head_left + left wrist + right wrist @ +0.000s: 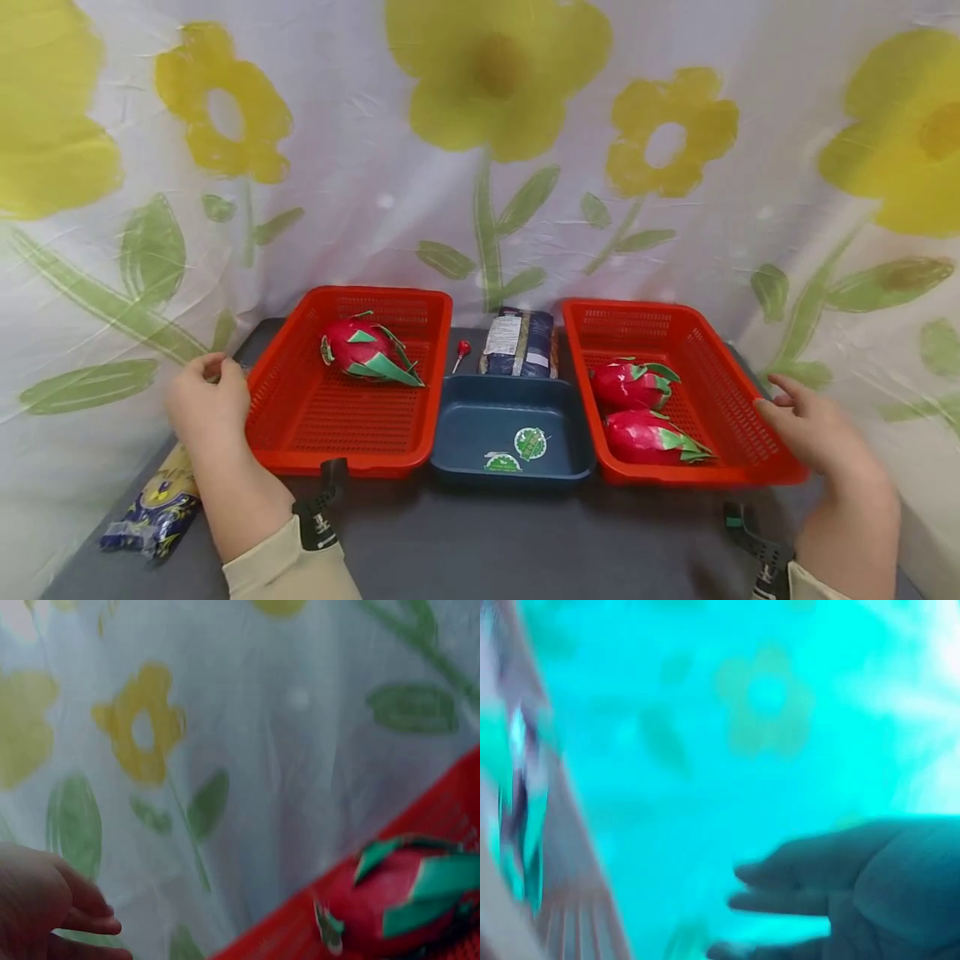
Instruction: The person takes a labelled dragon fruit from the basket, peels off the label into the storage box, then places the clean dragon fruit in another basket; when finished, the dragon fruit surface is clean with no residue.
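My left hand point(208, 398) hovers beside the left rim of a red basket point(341, 458), its fingers loosely bent around nothing. In the left wrist view, that hand point(56, 907) is apart from the basket. One dragon fruit point(367, 346), pink with green leaves, lies in this basket. Near the outer rim of a second red basket point(705, 475) is my right hand point(821, 429), holding nothing, fingers slightly spread in the right wrist view. Two dragon fruits lie there, an upper one point(628, 385) and a lower one point(647, 437). The right wrist view is blurred and tinted cyan.
Between the baskets sits a dark blue tray point(468, 429) with two green-and-white stickers inside. Behind it stand a dark blue food packet point(536, 337) and a small red lollipop point(463, 347). A yellow-and-blue packet point(167, 500) lies by my left forearm. A flowered curtain point(337, 208) surrounds the grey table point(525, 542).
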Demonstrator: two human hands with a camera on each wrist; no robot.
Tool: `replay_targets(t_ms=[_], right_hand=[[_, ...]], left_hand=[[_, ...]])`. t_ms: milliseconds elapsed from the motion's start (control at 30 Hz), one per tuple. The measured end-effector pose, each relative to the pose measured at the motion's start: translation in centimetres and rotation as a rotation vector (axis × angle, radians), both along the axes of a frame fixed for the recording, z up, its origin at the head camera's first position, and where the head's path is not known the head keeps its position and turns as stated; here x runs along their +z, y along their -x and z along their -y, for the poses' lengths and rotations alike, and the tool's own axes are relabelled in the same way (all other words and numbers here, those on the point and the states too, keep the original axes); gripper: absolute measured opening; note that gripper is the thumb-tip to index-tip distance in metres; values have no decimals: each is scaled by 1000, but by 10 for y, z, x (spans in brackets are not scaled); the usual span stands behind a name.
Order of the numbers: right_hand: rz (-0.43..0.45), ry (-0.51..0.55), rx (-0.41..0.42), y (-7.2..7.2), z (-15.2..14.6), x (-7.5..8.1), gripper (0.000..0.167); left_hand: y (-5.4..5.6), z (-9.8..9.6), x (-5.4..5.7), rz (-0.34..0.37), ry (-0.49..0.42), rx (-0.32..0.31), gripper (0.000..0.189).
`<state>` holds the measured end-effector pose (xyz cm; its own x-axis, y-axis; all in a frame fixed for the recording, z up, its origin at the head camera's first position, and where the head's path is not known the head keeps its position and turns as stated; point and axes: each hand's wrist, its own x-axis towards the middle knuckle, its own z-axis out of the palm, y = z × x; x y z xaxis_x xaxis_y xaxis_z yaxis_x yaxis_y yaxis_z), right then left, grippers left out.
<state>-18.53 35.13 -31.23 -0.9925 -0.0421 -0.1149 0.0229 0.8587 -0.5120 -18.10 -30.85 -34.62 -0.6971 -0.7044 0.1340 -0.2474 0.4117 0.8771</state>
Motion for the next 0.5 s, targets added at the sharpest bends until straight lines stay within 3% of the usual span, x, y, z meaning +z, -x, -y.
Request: replay_targets(t_ms=[133,233,333,500], right_hand=[[-183,30,159,-10,58,13,60],[-285,95,253,-10,112,15,49],[-343,164,331,-2,166,13,42],[-414,249,468,27,249,13,35]], left_hand=[[2,14,-16,190,42,-148,50],[4,18,-20,308,61,-242,53],[5,19,-19,347,57,-265,55],[3,21,-18,316,71,-253,53]])
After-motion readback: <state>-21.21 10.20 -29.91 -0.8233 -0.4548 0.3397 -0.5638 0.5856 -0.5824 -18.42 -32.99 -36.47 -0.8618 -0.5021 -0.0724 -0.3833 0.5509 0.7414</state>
